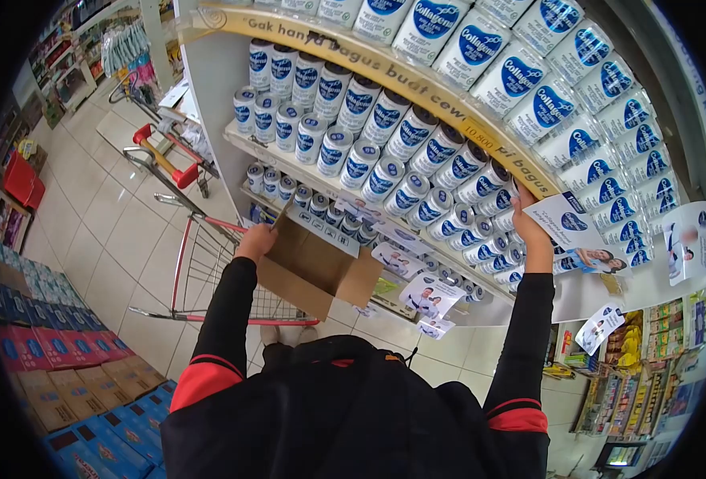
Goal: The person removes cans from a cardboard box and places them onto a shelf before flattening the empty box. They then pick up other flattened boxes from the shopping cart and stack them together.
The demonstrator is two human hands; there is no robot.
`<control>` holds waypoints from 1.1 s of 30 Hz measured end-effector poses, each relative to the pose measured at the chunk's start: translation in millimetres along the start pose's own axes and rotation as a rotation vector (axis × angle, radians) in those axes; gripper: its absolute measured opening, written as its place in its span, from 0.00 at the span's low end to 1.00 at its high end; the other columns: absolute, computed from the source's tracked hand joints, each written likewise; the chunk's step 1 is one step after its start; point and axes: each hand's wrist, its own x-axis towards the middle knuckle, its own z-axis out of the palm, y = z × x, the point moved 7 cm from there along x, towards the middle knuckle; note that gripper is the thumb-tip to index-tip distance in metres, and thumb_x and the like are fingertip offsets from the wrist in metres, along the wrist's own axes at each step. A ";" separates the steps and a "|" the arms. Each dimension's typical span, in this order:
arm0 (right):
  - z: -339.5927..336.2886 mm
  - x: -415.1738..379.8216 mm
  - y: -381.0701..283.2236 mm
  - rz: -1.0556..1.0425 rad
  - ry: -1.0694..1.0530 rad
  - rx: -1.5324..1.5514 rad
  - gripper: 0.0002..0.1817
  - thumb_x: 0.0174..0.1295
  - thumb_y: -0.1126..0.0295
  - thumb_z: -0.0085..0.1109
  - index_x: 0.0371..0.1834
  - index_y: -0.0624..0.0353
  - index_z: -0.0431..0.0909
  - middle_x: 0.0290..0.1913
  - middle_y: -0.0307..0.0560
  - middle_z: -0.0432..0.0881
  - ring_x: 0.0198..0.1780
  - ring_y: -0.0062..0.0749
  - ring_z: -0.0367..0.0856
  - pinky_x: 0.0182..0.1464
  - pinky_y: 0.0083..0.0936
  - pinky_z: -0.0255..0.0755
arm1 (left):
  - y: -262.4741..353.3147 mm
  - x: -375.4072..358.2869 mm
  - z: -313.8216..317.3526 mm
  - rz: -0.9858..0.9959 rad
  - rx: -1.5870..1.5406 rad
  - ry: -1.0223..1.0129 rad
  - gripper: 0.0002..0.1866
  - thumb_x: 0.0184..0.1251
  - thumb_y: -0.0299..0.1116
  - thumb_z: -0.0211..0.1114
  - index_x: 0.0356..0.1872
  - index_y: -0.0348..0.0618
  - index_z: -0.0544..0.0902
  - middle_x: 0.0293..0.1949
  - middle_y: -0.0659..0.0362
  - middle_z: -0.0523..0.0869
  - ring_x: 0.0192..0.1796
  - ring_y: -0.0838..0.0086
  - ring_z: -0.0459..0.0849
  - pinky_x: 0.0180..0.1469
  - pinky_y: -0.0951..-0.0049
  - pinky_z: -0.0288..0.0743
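Note:
My left hand [256,242] is closed on the upper left edge of an open cardboard box [295,271]. The box tilts beside the shelf, its brown inner walls facing up, and I see nothing inside. Stretched forward, my right hand [532,227] reaches to the right end of a row of white and blue cans [481,185]. Its fingers extend up by the end cans, just below a yellow shelf strip [449,84], with the tips partly hidden. A printed promo card [565,223] hangs right beside that hand.
Silver-white packs [521,76] fill the shelf above the strip. A shopping cart [185,271] stands on the left under the box, and a second cart [165,164] is farther back. Stacked cartons [73,351] line the lower left. More hanging cards [433,295] project from the lower shelf.

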 end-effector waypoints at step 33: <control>194.8 -405.6 -97.3 0.184 -0.433 0.756 0.09 0.46 0.75 0.48 0.31 0.58 0.76 0.28 0.52 0.76 0.28 0.41 0.75 0.33 0.28 0.70 | -40.1 -117.9 -1.9 -0.063 -0.897 -0.156 0.17 0.56 0.34 0.47 0.46 0.39 0.70 0.32 0.55 0.77 0.32 0.69 0.79 0.27 0.71 0.77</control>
